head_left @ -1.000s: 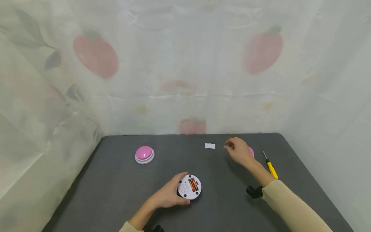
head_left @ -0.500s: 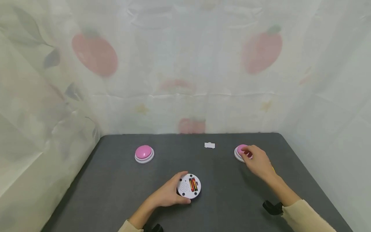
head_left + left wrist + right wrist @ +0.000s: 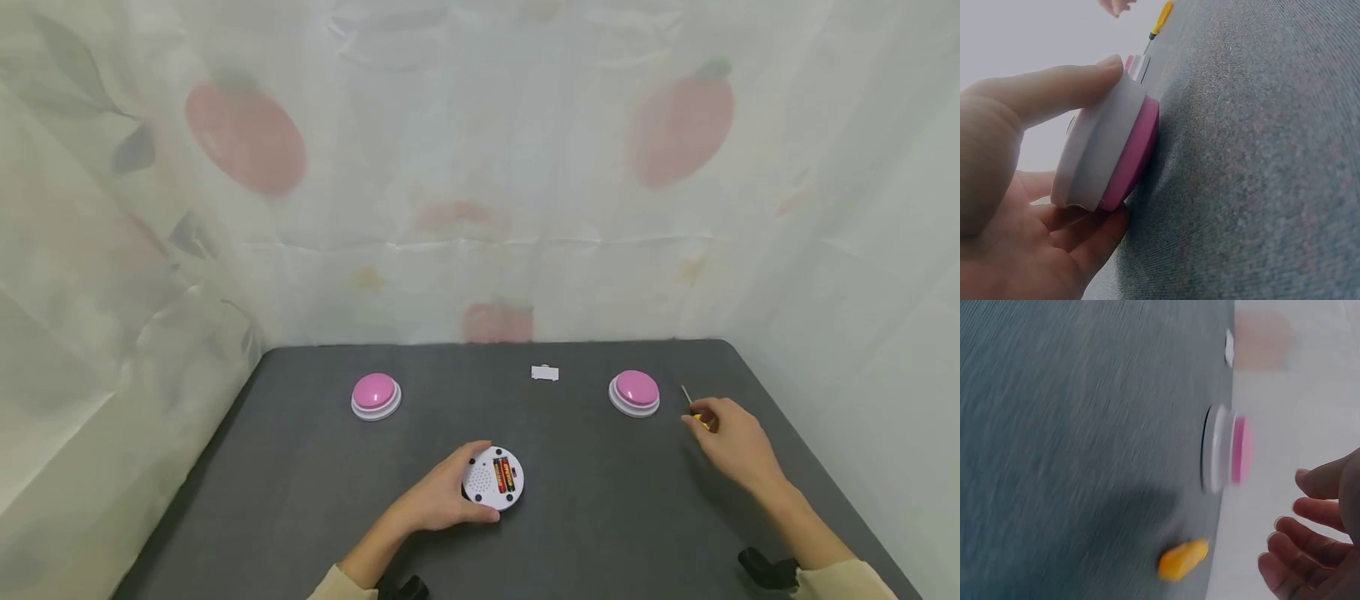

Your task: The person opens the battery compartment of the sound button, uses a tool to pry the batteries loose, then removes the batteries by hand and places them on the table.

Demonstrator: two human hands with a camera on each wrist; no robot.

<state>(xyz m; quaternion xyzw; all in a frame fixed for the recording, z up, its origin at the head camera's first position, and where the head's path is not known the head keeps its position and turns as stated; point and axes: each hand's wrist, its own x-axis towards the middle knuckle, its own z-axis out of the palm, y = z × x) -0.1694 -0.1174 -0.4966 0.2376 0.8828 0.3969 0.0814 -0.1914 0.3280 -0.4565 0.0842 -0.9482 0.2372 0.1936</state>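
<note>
My left hand (image 3: 442,493) grips a round white button (image 3: 480,482) with a pink dome, turned underside up. Its battery bay faces upward with two batteries (image 3: 503,475) in it. The left wrist view shows the pink dome (image 3: 1135,159) facing down to the table, thumb on the white base (image 3: 1094,147) and fingers round the other side. My right hand (image 3: 738,442) hovers over a yellow-handled screwdriver (image 3: 687,395), hiding most of it in the head view. Loosely bent and apart from the yellow handle (image 3: 1183,559), the right fingers (image 3: 1304,547) hold nothing in the right wrist view.
Two more pink-domed buttons stand dome up, one button (image 3: 375,395) at the back left and another button (image 3: 635,392) at the back right. Between them lies a small white battery cover (image 3: 544,372). A printed curtain (image 3: 480,167) hangs behind the dark table (image 3: 300,483).
My right hand has moved right and towards me, from beside the battery cover, past the right-hand button, to above the screwdriver. The left hand has stayed put with its button.
</note>
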